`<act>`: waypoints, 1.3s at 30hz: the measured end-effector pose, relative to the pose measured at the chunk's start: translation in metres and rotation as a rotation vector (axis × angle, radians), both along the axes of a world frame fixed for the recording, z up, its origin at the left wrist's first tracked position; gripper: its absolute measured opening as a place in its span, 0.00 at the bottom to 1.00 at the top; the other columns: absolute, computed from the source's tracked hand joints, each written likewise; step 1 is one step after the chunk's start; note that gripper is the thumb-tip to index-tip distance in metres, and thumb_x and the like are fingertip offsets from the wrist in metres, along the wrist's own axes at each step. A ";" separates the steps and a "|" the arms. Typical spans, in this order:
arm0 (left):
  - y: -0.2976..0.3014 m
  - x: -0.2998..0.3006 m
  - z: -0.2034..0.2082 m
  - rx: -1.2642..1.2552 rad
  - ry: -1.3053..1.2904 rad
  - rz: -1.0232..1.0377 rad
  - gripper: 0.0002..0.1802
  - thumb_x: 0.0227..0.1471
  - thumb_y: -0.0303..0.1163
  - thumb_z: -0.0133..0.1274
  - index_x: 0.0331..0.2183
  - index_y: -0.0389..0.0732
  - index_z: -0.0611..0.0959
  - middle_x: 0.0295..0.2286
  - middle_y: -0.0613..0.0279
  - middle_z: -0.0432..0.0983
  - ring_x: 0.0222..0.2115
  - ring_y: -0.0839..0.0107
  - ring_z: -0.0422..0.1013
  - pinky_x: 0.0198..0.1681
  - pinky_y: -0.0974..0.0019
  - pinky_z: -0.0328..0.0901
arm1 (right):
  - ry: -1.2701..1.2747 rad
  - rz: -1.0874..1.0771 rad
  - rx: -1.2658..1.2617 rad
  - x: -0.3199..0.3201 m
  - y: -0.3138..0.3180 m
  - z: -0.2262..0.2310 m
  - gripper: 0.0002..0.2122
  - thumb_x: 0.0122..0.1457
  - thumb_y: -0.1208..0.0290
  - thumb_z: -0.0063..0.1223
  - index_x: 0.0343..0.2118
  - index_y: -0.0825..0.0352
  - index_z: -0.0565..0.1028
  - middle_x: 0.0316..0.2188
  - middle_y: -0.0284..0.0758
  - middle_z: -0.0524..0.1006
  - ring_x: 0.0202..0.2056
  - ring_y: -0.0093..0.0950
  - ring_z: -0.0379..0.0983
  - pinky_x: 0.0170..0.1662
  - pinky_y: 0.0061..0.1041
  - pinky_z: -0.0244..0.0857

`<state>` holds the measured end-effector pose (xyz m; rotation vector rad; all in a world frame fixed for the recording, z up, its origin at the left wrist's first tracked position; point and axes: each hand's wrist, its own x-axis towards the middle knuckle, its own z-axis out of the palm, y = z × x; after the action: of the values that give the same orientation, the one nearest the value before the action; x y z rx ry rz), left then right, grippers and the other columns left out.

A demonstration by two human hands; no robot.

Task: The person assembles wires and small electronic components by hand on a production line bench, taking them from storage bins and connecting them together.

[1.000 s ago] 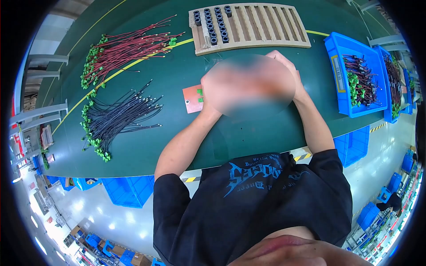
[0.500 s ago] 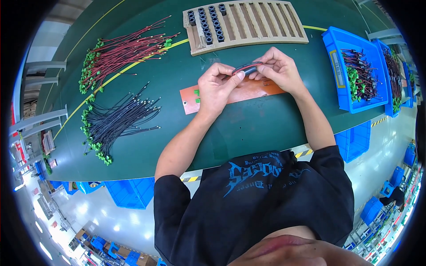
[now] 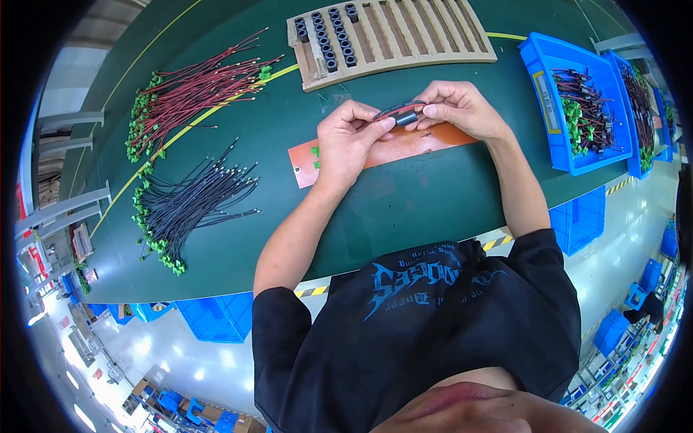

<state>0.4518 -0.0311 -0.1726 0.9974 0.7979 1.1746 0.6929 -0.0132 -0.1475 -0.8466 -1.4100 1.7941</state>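
The person's left hand (image 3: 345,143) and right hand (image 3: 468,112) pinch a black tube (image 3: 406,119) with red and black wires (image 3: 395,109) between them, above an orange board (image 3: 408,148).

Above the orange board (image 3: 401,149), the right hand (image 3: 462,110) has shifted slightly rightward, away from the left hand (image 3: 346,137). More of the wired black tube (image 3: 406,119) now shows between the fingers.
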 end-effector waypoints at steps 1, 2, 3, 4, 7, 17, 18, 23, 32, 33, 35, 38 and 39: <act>0.001 0.000 0.001 0.002 0.019 -0.021 0.08 0.49 0.13 0.62 0.28 0.32 0.77 0.30 0.57 0.77 0.31 0.74 0.75 0.34 0.70 0.78 | 0.000 0.015 -0.011 0.001 0.000 0.000 0.07 0.65 0.76 0.53 0.41 0.74 0.76 0.37 0.40 0.81 0.42 0.29 0.80 0.47 0.26 0.76; 0.001 -0.001 0.002 0.005 0.037 -0.043 0.09 0.47 0.13 0.63 0.27 0.32 0.78 0.29 0.57 0.77 0.31 0.75 0.75 0.35 0.71 0.76 | 0.002 0.008 -0.012 0.004 0.002 0.000 0.07 0.65 0.76 0.53 0.41 0.74 0.76 0.37 0.40 0.81 0.42 0.29 0.80 0.47 0.26 0.76; 0.003 0.000 0.001 0.004 0.039 -0.049 0.09 0.47 0.13 0.63 0.27 0.32 0.78 0.29 0.57 0.77 0.31 0.75 0.75 0.35 0.71 0.76 | -0.019 0.023 0.010 0.006 0.004 -0.001 0.06 0.65 0.75 0.54 0.40 0.73 0.77 0.36 0.39 0.82 0.40 0.26 0.80 0.45 0.24 0.76; 0.004 -0.001 -0.001 0.035 0.089 -0.064 0.09 0.46 0.13 0.64 0.25 0.32 0.79 0.29 0.57 0.78 0.31 0.75 0.75 0.35 0.71 0.75 | -0.040 0.042 0.032 0.007 0.005 -0.001 0.06 0.64 0.75 0.55 0.39 0.73 0.77 0.35 0.39 0.82 0.37 0.23 0.79 0.43 0.23 0.75; 0.005 -0.001 -0.003 0.096 0.178 -0.111 0.10 0.43 0.13 0.66 0.23 0.32 0.80 0.29 0.58 0.79 0.31 0.75 0.75 0.36 0.71 0.72 | -0.082 0.053 0.064 0.006 0.006 0.004 0.06 0.63 0.75 0.56 0.37 0.73 0.78 0.34 0.37 0.82 0.31 0.20 0.76 0.40 0.21 0.72; 0.001 0.009 0.004 0.214 0.173 -0.314 0.11 0.44 0.15 0.66 0.23 0.34 0.78 0.35 0.60 0.78 0.35 0.76 0.75 0.39 0.71 0.73 | -0.177 0.115 0.049 0.020 0.001 0.014 0.07 0.59 0.74 0.56 0.34 0.72 0.80 0.29 0.33 0.80 0.26 0.16 0.71 0.31 0.16 0.64; -0.001 0.008 0.005 0.215 0.173 -0.313 0.11 0.44 0.15 0.66 0.23 0.34 0.78 0.35 0.60 0.78 0.35 0.76 0.75 0.39 0.71 0.73 | -0.187 0.120 0.076 0.020 0.000 0.015 0.07 0.59 0.73 0.57 0.35 0.72 0.80 0.29 0.33 0.80 0.26 0.16 0.71 0.31 0.15 0.64; -0.007 0.013 0.004 0.083 0.363 -0.320 0.10 0.47 0.17 0.65 0.25 0.35 0.79 0.37 0.59 0.80 0.31 0.82 0.74 0.33 0.74 0.72 | -0.199 -0.018 0.189 0.004 -0.016 0.020 0.11 0.59 0.68 0.60 0.38 0.71 0.80 0.31 0.30 0.78 0.26 0.17 0.71 0.30 0.15 0.65; -0.011 0.023 0.008 0.136 0.260 -0.170 0.12 0.48 0.19 0.66 0.25 0.33 0.76 0.33 0.59 0.80 0.27 0.82 0.73 0.28 0.76 0.70 | -0.706 -0.353 0.423 -0.010 -0.044 0.025 0.12 0.59 0.64 0.62 0.35 0.69 0.78 0.23 0.37 0.78 0.26 0.26 0.76 0.29 0.26 0.67; -0.010 0.024 0.008 0.136 0.259 -0.173 0.12 0.48 0.19 0.66 0.25 0.33 0.76 0.33 0.59 0.80 0.27 0.82 0.73 0.28 0.76 0.70 | -0.712 -0.357 0.506 -0.009 -0.043 0.025 0.11 0.60 0.65 0.60 0.35 0.69 0.78 0.24 0.39 0.79 0.25 0.28 0.77 0.29 0.26 0.68; -0.008 0.021 0.007 0.176 0.311 -0.196 0.12 0.48 0.19 0.65 0.26 0.33 0.76 0.35 0.59 0.79 0.29 0.80 0.74 0.29 0.76 0.70 | -0.713 -0.356 0.589 -0.008 -0.042 0.023 0.10 0.62 0.66 0.58 0.35 0.70 0.78 0.24 0.40 0.80 0.25 0.29 0.77 0.29 0.27 0.68; -0.006 0.031 0.002 0.331 0.244 -0.188 0.12 0.49 0.19 0.65 0.29 0.34 0.75 0.35 0.61 0.78 0.31 0.80 0.74 0.30 0.75 0.71 | -0.684 -0.337 0.484 -0.008 -0.042 0.019 0.09 0.63 0.68 0.56 0.35 0.71 0.78 0.23 0.40 0.80 0.24 0.29 0.78 0.29 0.26 0.69; -0.007 0.031 0.003 0.330 0.245 -0.189 0.12 0.49 0.19 0.65 0.29 0.34 0.75 0.35 0.61 0.78 0.31 0.80 0.74 0.30 0.75 0.71 | -0.648 -0.356 0.485 -0.010 -0.043 0.018 0.09 0.63 0.69 0.56 0.35 0.71 0.78 0.24 0.40 0.80 0.24 0.29 0.78 0.29 0.26 0.69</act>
<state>0.4830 -0.0381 -0.1697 1.4788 0.6934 1.0514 0.6826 -0.0562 -0.1291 -1.3642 -1.8389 0.8738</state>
